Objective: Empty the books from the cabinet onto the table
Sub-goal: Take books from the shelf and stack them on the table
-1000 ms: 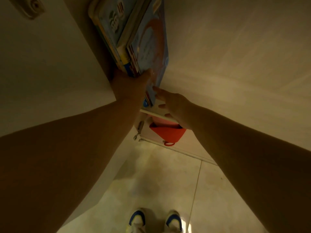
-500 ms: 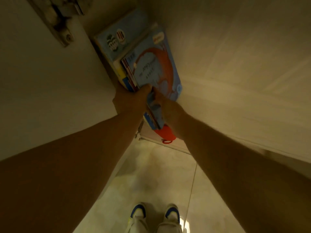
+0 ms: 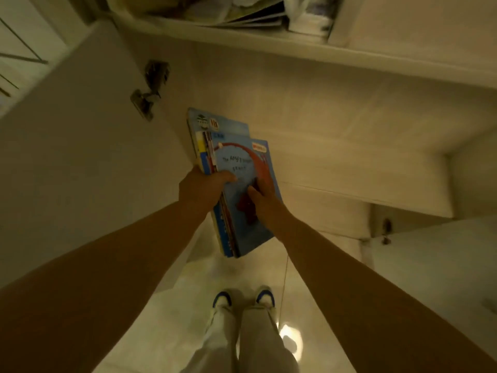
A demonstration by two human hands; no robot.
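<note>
A stack of thin blue picture books (image 3: 236,168) hangs in the air in front of the white cabinet (image 3: 336,135), held between both hands. My left hand (image 3: 200,188) grips the stack's left edge, thumb lying across the top cover. My right hand (image 3: 265,200) grips the right side, fingers spread over the cover with the red arc and handwritten title. A larger book with a small logo sticks out behind the others. Higher up, a cabinet shelf (image 3: 242,36) carries more books and papers (image 3: 250,14).
An open cabinet door (image 3: 80,157) with a metal hinge (image 3: 150,87) stands at the left. A second open door (image 3: 435,254) is at the lower right. Below are a pale tiled floor (image 3: 177,319) and my feet in blue-and-white shoes (image 3: 243,297).
The stack has come out of the cabinet and down toward me. My right hand went from reaching open to holding the cover. The view tilted up, revealing the upper shelf.
</note>
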